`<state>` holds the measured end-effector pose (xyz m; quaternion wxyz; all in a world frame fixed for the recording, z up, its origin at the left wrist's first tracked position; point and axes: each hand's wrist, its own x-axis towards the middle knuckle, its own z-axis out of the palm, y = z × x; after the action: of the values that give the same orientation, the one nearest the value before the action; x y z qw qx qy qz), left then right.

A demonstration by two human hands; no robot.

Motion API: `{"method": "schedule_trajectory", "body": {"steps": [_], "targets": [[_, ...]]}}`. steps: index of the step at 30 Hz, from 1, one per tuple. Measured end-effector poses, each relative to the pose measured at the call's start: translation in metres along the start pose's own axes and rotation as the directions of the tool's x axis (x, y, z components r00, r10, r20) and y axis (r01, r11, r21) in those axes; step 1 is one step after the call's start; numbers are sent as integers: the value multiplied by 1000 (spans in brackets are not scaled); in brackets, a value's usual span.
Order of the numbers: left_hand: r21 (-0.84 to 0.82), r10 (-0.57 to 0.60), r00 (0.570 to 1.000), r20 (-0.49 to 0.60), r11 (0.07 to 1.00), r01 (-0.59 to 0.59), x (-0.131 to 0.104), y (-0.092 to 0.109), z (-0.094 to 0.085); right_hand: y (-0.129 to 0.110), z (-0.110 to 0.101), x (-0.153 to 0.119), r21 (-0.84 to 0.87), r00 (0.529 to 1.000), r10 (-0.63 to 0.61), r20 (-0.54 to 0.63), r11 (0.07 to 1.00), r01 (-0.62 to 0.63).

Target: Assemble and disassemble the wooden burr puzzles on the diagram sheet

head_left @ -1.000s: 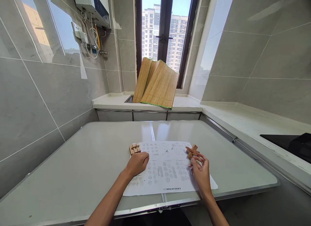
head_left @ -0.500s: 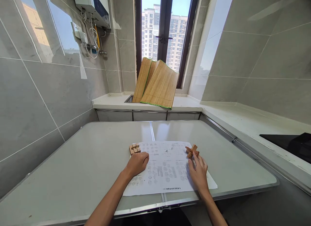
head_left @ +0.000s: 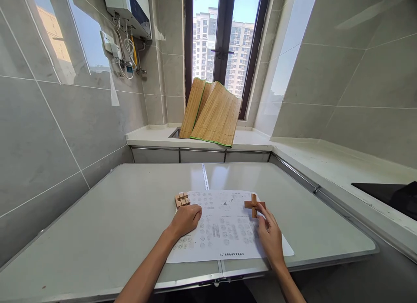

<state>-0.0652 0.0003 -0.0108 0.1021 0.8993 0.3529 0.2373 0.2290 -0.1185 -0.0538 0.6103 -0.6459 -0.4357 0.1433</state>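
Observation:
A printed instruction sheet [head_left: 224,233] with small line drawings lies on the folding table. My left hand [head_left: 188,218] rests on the sheet's left part, its fingers curled into a fist and no object visible in it. Just beyond that hand sits a light wooden block puzzle [head_left: 182,199] made of several small cubes, at the sheet's upper left corner. On the right, my right hand [head_left: 269,231] pinches one arm of a brown wooden cross puzzle [head_left: 253,204] between thumb and fingers. The cross appears upright, with its right arm partly covered by the fingertips.
The pale folding table [head_left: 137,207] has a hinge seam down its middle. Behind it, a bamboo mat [head_left: 216,114] leans by the window on a white counter [head_left: 146,135]. Another counter with a black hob [head_left: 384,194] runs along the right. A water heater [head_left: 127,11] hangs at left.
My right hand has turned the wooden cross puzzle from a slanted pose to an upright cross and shifted it slightly left. My left hand stays put. The view has moved slightly.

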Motion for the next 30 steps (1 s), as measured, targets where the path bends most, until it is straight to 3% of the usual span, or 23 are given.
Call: {"method": "schedule_trajectory", "body": {"steps": [5,7,9,12,15,19,25,28,30], "targets": [[-111,-66,997,-32,992,62,1,4,-1,-13,12,7,174,995,-5,99,985,-13],[-158,-101,994,-53,983,91,3,7,-3,-23,24,12,312,980,35,196,945,-96],[-308,-157,986,-57,942,132,7,9,-5,-36,41,17,439,941,56,335,874,-208],[-652,-225,974,16,736,181,11,9,-7,-56,67,21,564,866,-6,499,762,-319],[-814,-173,981,84,557,168,12,5,-8,-72,90,22,597,799,-84,596,712,-371],[-853,-156,985,69,504,139,12,6,-13,-81,106,21,594,729,-157,666,702,-392],[-860,-263,965,17,488,148,12,10,-17,-79,108,19,549,674,-194,713,753,-364],[-875,-348,937,-18,459,153,10,3,-9,-73,109,19,527,673,-180,717,772,-355],[-863,-375,926,-45,482,153,9,1,-5,-69,110,20,528,707,-170,687,784,-325]]}}
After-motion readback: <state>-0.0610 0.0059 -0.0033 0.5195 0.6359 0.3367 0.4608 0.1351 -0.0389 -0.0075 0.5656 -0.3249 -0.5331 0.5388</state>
